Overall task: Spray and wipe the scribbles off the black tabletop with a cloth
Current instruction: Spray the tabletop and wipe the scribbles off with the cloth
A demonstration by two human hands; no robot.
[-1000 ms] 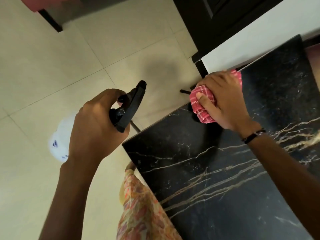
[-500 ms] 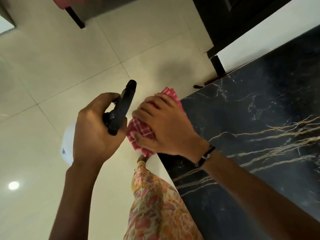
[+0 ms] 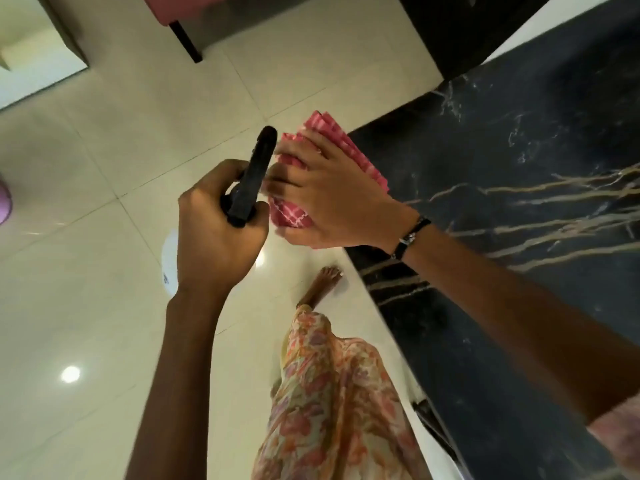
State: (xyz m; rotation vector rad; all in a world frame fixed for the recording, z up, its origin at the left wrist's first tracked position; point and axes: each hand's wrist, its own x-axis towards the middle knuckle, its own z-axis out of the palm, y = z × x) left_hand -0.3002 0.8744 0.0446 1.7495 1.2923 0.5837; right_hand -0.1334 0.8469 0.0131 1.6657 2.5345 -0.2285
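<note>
Hands meet off the left edge of the black marble-pattern tabletop (image 3: 502, 188). Left hand (image 3: 214, 233) is wrapped around the spray bottle (image 3: 251, 181), whose black trigger head points forward and whose white body shows below the wrist. Right hand (image 3: 329, 199) holds the folded pink checked cloth (image 3: 325, 140), fingers curled into the soft folds, just beside the nozzle. Risk: spray discharged here would probably miss the glossy, veined slab and wet the smooth floor tiles (image 3: 104, 202). No scribbles are discernible.

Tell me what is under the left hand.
The left hand grips a black spray head; below it a bit of the white bottle shows above the tiled floor. The rest of the bottle is covered.
</note>
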